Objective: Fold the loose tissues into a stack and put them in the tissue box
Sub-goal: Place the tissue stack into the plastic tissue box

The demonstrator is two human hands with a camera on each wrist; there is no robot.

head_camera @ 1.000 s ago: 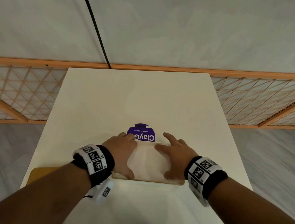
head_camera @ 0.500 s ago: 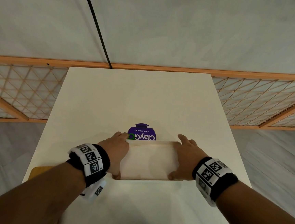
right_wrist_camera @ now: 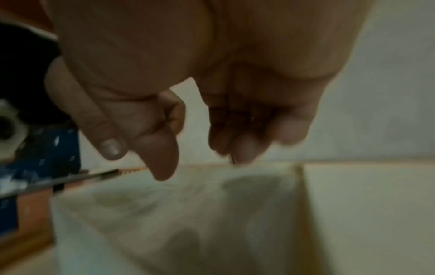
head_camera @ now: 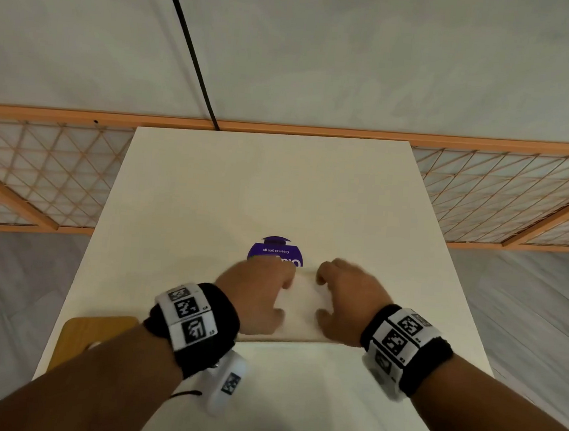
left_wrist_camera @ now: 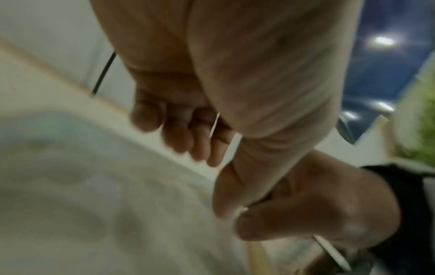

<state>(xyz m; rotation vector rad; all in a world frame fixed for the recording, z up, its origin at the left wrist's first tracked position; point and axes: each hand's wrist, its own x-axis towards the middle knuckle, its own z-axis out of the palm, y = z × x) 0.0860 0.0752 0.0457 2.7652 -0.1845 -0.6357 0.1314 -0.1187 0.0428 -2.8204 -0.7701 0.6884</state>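
— Where's the tissue [head_camera: 299, 302]?
— Flat between both sets of fingers, long axis running away from them.
— Grip?
— Left hand [head_camera: 254, 293] pinches its left edge; right hand [head_camera: 346, 301] curled over the right edge, both equally near.

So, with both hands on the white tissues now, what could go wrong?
1. The left hand and right hand crowd the folded white tissues; uneven pressure may skew the fold.
2. The stack overlaps the round purple sticker on the cream table; thin tissue might slide there.
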